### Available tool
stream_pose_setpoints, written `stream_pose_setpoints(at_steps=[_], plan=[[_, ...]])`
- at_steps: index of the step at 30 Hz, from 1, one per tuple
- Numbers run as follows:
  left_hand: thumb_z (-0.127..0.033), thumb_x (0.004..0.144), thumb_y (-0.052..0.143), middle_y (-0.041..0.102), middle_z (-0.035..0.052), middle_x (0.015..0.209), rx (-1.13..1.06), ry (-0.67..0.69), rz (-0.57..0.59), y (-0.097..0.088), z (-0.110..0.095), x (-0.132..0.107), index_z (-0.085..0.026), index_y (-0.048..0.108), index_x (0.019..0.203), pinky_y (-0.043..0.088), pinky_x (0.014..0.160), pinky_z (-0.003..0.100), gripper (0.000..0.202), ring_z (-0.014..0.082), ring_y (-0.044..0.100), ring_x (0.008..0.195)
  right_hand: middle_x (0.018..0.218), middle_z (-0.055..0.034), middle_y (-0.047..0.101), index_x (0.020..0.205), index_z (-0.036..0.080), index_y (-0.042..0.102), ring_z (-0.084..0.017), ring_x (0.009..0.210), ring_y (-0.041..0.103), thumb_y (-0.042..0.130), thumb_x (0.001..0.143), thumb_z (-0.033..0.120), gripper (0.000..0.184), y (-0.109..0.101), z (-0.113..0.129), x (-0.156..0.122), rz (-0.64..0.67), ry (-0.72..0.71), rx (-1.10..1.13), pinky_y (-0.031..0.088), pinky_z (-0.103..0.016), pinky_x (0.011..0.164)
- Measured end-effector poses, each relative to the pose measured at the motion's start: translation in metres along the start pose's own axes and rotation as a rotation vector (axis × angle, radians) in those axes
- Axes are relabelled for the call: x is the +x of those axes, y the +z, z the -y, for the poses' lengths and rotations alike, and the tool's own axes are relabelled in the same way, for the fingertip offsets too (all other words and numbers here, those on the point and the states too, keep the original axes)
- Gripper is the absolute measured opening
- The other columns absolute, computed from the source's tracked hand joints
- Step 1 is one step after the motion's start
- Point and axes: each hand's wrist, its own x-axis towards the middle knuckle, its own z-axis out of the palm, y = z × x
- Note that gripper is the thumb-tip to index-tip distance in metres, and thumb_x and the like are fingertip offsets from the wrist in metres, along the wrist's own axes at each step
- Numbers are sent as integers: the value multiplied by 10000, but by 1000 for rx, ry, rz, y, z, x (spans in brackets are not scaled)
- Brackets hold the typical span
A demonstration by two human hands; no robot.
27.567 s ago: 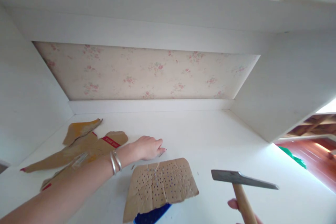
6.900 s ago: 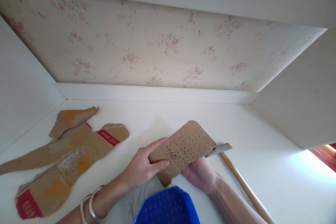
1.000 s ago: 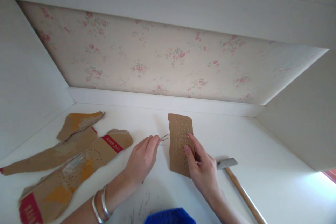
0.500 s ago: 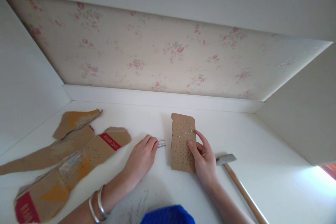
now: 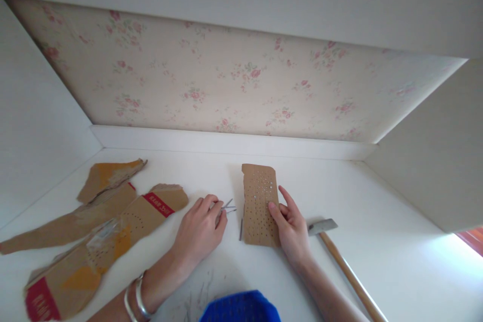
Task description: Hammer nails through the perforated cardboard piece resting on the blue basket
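Note:
My left hand [image 5: 204,224] is closed on several thin metal nails [image 5: 228,208], whose ends poke out past the fingertips towards the right. My right hand [image 5: 292,226] grips the right edge of a piece of cardboard [image 5: 260,221], thumb on its face and index finger stretched out beyond the edge. Many small holes cover the cardboard, and a few shiny nail heads show in its upper part. Beside its lower left edge a thin grey nail [image 5: 241,229] shows. Two silver bangles circle my left wrist.
Torn cardboard pieces [image 5: 113,201] with red print and orange tape lie on the white surface at left. A hammer [image 5: 345,266] with a wooden handle lies right of my right hand. A blue basket [image 5: 239,307] stands at the bottom edge, with loose nails [image 5: 198,294] left of it.
The nails in my left hand have fanned out and the hand has shifted slightly left. A nail now shows beside the cardboard's left edge. My right index finger has come off the cardboard's face.

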Motion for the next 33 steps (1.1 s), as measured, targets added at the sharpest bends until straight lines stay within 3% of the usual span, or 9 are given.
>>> stream_pose_setpoints(at_steps=[2, 6, 12, 16, 20, 26, 33], plan=[[-389, 956, 494, 637, 113, 1226, 18, 28, 15, -1, -6, -1, -166, 651, 1195, 463, 975, 465, 362, 301, 569, 1131, 715, 35, 722, 1393, 272, 469, -176, 675, 660, 718, 831, 447, 639, 0, -1, 0, 15, -2, 15, 520, -281, 654], [-656, 842, 560, 514, 168, 1438, 8, 27, 135, 4, -19, -5, -104, 517, 1379, 380, 1067, 538, 771, 366, 447, 1308, 740, 4, 745, 1274, 259, 534, -196, 660, 669, 721, 819, 463, 532, 0, 0, 1, -8, -27, 24, 513, -300, 636], [-721, 810, 549, 415, 181, 1515, -30, 9, 228, 10, -23, -7, -90, 374, 1479, 311, 1134, 534, 936, 351, 405, 1369, 757, 11, 707, 1204, 263, 559, -206, 736, 644, 700, 805, 525, 497, -1, -1, 4, -183, -124, 4, 485, -319, 691], [-601, 867, 568, 396, 153, 1534, -36, 11, 224, 8, -20, -7, -125, 351, 1494, 330, 1136, 514, 817, 315, 428, 1362, 877, 18, 647, 1240, 276, 562, -197, 856, 585, 659, 823, 559, 513, -4, -5, 8, -366, -199, -39, 436, -322, 780], [-461, 922, 549, 458, 140, 1496, -75, 14, 205, 10, -18, -8, -138, 429, 1445, 358, 1134, 478, 626, 284, 465, 1339, 911, 26, 605, 1219, 283, 593, -185, 873, 548, 647, 821, 571, 493, -6, -5, 14, -432, -197, -20, 417, -316, 803], [-228, 980, 435, 537, 93, 1438, -222, -23, 149, 13, -14, -8, -189, 470, 1394, 469, 1057, 399, 417, 215, 550, 1273, 1010, 28, 672, 1136, 332, 607, -206, 929, 624, 687, 792, 521, 401, -5, 5, 17, -371, -36, 117, 495, -320, 764], [-181, 961, 474, 694, 65, 1216, -352, -104, 107, 14, -9, -7, -223, 553, 1283, 555, 927, 372, 334, 215, 695, 1045, 968, 10, 751, 1100, 300, 621, -245, 873, 695, 720, 765, 450, 381, -1, 3, 15, -279, 140, 217, 565, -354, 671]])
